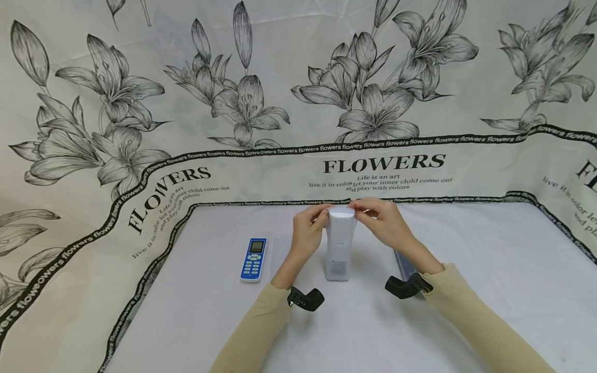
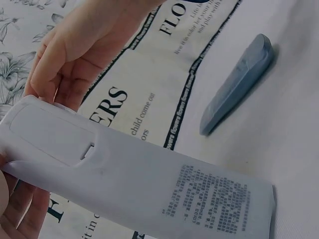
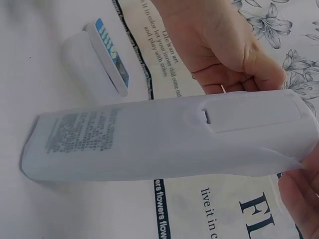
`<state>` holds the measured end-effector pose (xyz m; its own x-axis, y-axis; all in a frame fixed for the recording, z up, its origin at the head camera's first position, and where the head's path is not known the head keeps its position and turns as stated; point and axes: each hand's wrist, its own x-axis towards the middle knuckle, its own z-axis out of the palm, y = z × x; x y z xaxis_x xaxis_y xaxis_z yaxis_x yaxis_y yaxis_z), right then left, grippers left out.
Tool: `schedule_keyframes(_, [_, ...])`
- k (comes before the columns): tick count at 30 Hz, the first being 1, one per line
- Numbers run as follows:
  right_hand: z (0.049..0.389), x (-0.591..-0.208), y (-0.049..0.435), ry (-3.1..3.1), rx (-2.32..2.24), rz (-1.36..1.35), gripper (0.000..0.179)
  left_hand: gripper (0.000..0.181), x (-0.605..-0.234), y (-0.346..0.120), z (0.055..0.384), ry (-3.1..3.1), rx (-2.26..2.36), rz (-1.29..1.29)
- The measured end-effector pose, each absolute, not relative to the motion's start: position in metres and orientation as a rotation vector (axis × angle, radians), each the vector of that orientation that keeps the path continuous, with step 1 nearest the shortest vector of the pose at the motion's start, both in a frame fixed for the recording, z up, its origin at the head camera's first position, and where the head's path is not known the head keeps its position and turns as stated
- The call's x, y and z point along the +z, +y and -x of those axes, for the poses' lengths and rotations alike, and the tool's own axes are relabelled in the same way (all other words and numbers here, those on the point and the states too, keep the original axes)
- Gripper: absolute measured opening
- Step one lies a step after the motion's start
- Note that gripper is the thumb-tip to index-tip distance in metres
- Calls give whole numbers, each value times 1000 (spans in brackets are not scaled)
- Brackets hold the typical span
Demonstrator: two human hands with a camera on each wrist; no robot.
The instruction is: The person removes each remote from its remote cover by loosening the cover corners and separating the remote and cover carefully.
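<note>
A white remote control [image 1: 339, 241] stands on end on the table with its back showing. A thin translucent cover [image 3: 274, 157] wraps it, its loose edge visible near the top end. My left hand [image 1: 308, 232] pinches the cover at the left of that top end. Opposite it, my right hand [image 1: 383, 223] pinches the right side between thumb and fingers. The battery door [image 2: 52, 132] and a block of small print [image 2: 212, 199] show on the back. Some fingertips are hidden behind the remote.
Left on the table lies a blue-and-white remote control [image 1: 254, 260], with a flat clear cover [image 1: 281, 249] beside it. A blue-grey, elongated object [image 2: 237, 82] lies on the right, partly hidden by my right forearm in the head view. Flower-printed cloth [image 1: 270, 176] hangs behind.
</note>
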<state>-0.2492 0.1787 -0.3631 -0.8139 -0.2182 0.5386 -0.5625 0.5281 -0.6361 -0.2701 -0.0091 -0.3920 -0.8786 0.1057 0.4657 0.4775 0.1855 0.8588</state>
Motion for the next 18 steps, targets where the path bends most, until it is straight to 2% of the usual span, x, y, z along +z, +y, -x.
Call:
schedule_keyframes(10, [250, -348, 176, -2635, 1415, -494, 27, 23, -391, -12, 271, -2184, -1812, 526])
schedule_keyframes(18, [251, -341, 178, -2732, 1610, -488, 34, 25, -389, -15, 270, -2221, -1920, 533])
